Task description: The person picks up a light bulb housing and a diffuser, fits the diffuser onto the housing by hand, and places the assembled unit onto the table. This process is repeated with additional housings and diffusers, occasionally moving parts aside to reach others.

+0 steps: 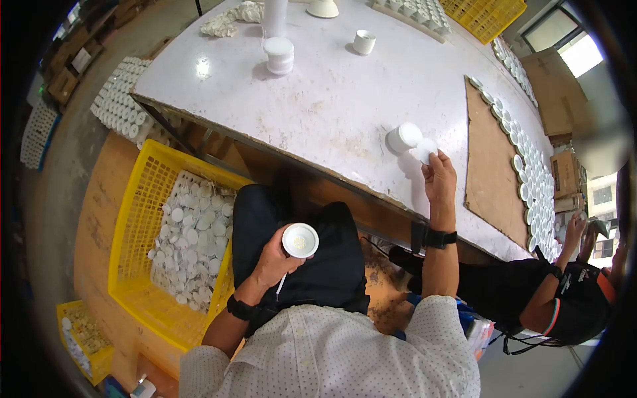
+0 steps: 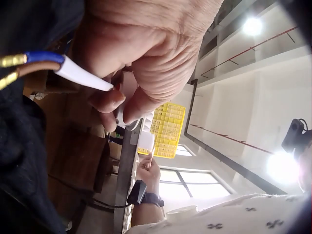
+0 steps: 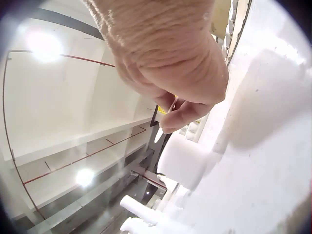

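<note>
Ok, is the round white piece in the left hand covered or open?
Open: the round white piece in the left hand shows its yellowish dotted centre, with nothing over it.

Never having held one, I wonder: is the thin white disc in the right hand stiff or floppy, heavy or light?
The disc looks flat though the right hand pinches only its edge, so it is probably stiff. Being thin, it is likely light. Its round rim might roll.

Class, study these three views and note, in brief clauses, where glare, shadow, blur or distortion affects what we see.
Head: fisheye curve bends the table, dark corners, window blown out; left wrist: ceiling lamps flare; right wrist: broad shadow on the tabletop, lamp glare.
</note>
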Motion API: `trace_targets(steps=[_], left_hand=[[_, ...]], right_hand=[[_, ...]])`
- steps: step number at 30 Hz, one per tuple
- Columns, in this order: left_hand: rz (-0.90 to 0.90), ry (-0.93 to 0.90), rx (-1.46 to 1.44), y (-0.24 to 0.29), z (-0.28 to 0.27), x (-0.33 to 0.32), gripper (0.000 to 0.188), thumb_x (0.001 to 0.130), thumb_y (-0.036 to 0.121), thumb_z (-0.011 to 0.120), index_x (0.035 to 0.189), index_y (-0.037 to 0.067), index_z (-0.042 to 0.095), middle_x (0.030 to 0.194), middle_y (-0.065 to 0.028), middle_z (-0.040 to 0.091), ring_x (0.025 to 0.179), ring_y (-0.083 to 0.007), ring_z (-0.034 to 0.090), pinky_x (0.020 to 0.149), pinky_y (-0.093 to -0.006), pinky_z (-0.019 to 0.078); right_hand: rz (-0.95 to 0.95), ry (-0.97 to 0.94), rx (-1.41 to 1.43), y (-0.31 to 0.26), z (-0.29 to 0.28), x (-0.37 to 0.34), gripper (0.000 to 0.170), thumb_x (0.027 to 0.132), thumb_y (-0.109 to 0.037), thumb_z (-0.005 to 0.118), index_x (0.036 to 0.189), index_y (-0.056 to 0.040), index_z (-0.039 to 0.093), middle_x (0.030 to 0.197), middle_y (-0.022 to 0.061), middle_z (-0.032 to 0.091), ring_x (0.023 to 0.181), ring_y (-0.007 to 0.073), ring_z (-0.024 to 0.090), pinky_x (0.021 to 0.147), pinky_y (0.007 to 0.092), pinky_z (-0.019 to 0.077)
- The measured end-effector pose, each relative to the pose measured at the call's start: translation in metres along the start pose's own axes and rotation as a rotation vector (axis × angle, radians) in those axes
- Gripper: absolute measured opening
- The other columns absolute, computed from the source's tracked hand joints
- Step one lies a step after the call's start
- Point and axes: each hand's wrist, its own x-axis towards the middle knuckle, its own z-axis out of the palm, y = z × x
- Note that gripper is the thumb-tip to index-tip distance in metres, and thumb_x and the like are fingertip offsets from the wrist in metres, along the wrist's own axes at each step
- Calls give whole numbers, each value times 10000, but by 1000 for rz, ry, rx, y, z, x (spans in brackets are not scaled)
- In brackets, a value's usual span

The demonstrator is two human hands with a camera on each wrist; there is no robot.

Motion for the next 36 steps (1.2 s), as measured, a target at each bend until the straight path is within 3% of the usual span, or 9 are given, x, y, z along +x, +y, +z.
trace_targets(steps=[5, 7, 12, 15, 19, 21, 28, 30, 36], left_hand=[[46, -17, 156, 10, 12, 14, 656, 695, -131, 578, 1286, 28, 340, 976, -148, 605, 762, -160, 620, 450, -199, 395], [194, 2, 274, 9, 16, 22, 657, 691, -121, 588, 1283, 29, 346, 955, -139, 613, 748, -148, 615, 453, -196, 400], [170, -6, 273, 31, 28, 25, 645, 689, -96, 586, 1279, 29, 356, 988, -107, 595, 736, -119, 583, 493, -205, 430], [301, 49, 355, 31, 27, 26, 650, 690, -85, 580, 1285, 22, 345, 1018, -88, 565, 754, -115, 567, 553, -221, 459], [205, 25, 132, 30, 22, 24, 670, 691, -79, 577, 1301, 0, 311, 1069, -84, 517, 870, -139, 562, 651, -237, 492], [242, -6, 58, 26, 20, 24, 661, 700, -34, 614, 1293, 2, 324, 1185, -91, 484, 1103, -156, 486, 928, -289, 407], [324, 2, 103, 17, 22, 23, 670, 715, 12, 657, 1295, 0, 321, 1183, -108, 489, 1094, -178, 495, 923, -302, 417], [346, 67, 281, 17, 23, 23, 621, 759, 74, 660, 1290, 9, 344, 1146, -119, 508, 1042, -176, 517, 889, -298, 440], [346, 145, 407, 15, 20, 21, 498, 817, 107, 594, 1261, 19, 387, 1066, -127, 555, 963, -182, 552, 817, -298, 475]], right_hand=[[1, -103, -3, 12, 16, -55, 192, 833, -63, 603, 1007, -20, 533, 839, 41, 599, 658, 85, 569, 559, 191, 503], [47, -121, -40, 22, 18, -68, 176, 833, -76, 612, 985, -24, 542, 814, 36, 602, 651, 82, 570, 551, 193, 499], [220, -274, -51, 36, 40, -108, 152, 858, -97, 583, 984, -19, 551, 845, 47, 612, 673, 89, 585, 558, 190, 505], [306, -338, -62, 49, 46, -123, 184, 874, -99, 554, 1034, -9, 546, 903, 64, 616, 739, 105, 607, 602, 199, 528], [394, -386, -54, 63, 53, -139, 188, 861, -87, 573, 1024, 2, 547, 891, 59, 619, 730, 101, 607, 580, 199, 526], [373, -475, -104, 76, 52, -142, 170, 838, -79, 608, 980, 2, 563, 836, 43, 624, 681, 87, 597, 542, 189, 506], [322, -504, -252, 89, 69, -162, 211, 771, -106, 701, 897, -15, 558, 736, 10, 586, 602, 50, 536, 489, 169, 445], [333, -517, -254, 91, 74, -165, 266, 739, -107, 734, 884, -34, 524, 714, 3, 557, 583, 48, 515, 483, 170, 442], [328, -560, -275, 98, 74, -165, 283, 736, -133, 745, 854, -48, 502, 692, -3, 528, 579, 44, 506, 466, 173, 438]])
